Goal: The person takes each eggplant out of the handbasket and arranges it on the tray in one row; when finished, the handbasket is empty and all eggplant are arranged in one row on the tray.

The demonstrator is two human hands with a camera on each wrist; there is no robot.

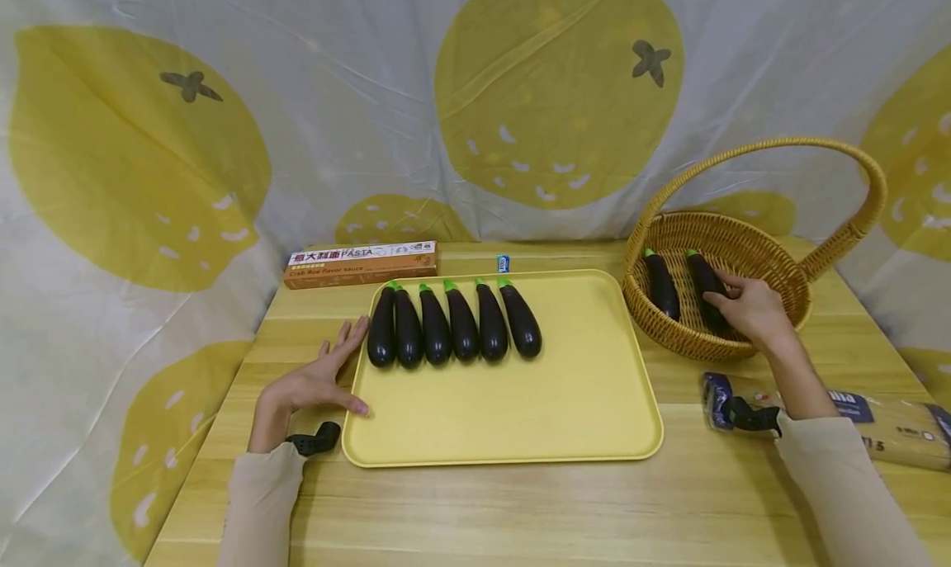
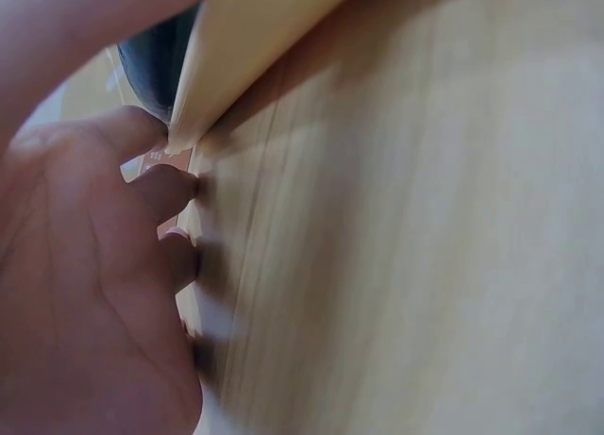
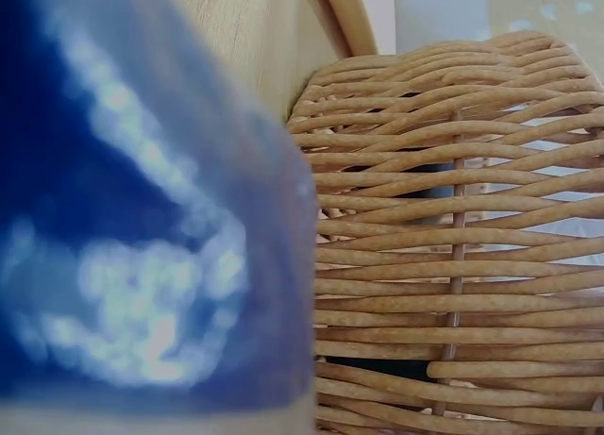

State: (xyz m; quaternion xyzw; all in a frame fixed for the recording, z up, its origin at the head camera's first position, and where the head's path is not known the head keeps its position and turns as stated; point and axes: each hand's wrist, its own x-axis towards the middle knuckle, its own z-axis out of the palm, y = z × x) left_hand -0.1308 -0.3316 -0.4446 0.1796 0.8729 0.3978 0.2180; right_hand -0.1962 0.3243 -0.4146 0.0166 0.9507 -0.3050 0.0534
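In the head view my right hand (image 1: 756,309) reaches into a wicker basket (image 1: 691,342) and holds a dark eggplant (image 1: 704,279) between thumb and fingers. A second eggplant (image 1: 662,286) lies to its left in the basket. My left hand (image 1: 310,384) rests with spread fingers at the left edge of a yellow tray (image 1: 513,414), its thumb over the rim. Several eggplants (image 1: 464,329) with green stems lie side by side along the tray's upper left. In the right wrist view, the basket's woven wall (image 3: 458,265) hides the hand.
A pasta box (image 1: 361,266) stands behind the tray's left corner, and a small blue packet (image 1: 503,263) lies behind the tray. Under my right forearm is a long noodle package (image 1: 895,422). The basket's tall handle (image 1: 773,144) arches over it. A lemon-print cloth (image 1: 357,96) hangs behind the table.
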